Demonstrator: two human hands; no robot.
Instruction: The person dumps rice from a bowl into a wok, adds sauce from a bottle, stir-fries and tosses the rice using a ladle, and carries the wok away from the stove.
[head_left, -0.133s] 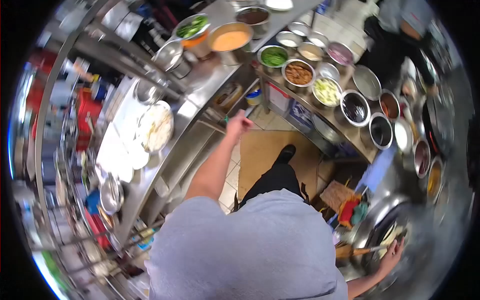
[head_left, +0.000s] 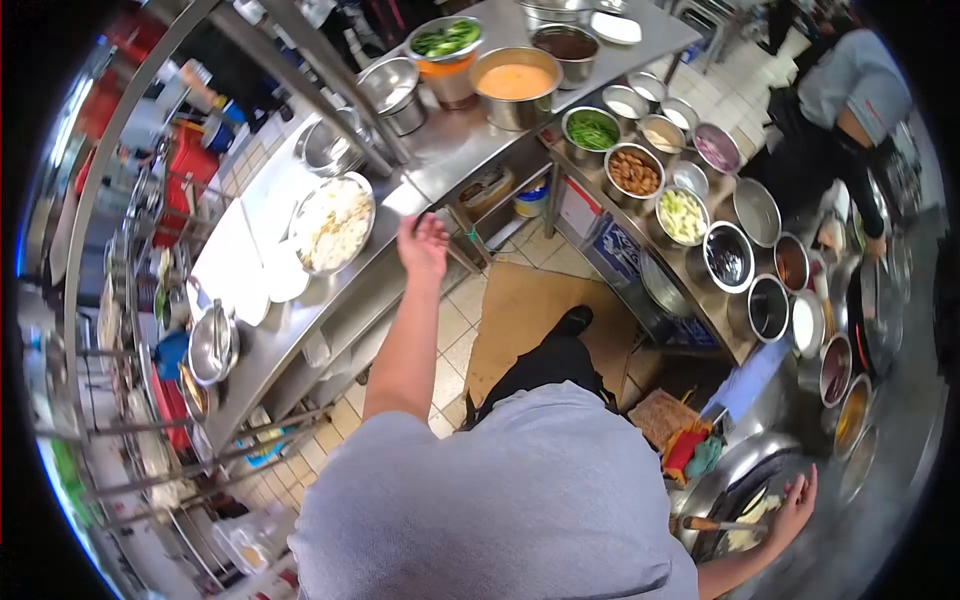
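Note:
My left hand (head_left: pixel 424 247) is open, fingers loosely apart and empty, over the counter's edge. It is just right of a metal bowl (head_left: pixel 338 225) of white and pale yellow food, apart from it. At the lower right, my right hand (head_left: pixel 795 508) is open beside a dark wok (head_left: pixel 715 530) with pale food (head_left: pixel 752 520) in it. A wooden-handled utensil (head_left: pixel 708 524) reaches into the wok, separate from my right hand.
Metal containers of greens (head_left: pixel 590 130), brown pieces (head_left: pixel 634 171) and dark liquid (head_left: pixel 728 256) stand on a side table. A pot of orange liquid (head_left: pixel 515 80) is on the steel counter (head_left: pixel 450 150). A co-worker (head_left: pixel 855 90) bends at the upper right. Cardboard (head_left: pixel 510 320) covers some floor.
My left hand has moved left towards the metal bowl, and its fingers have spread. My right hand is now clear of the utensil. The whole view has shifted slightly.

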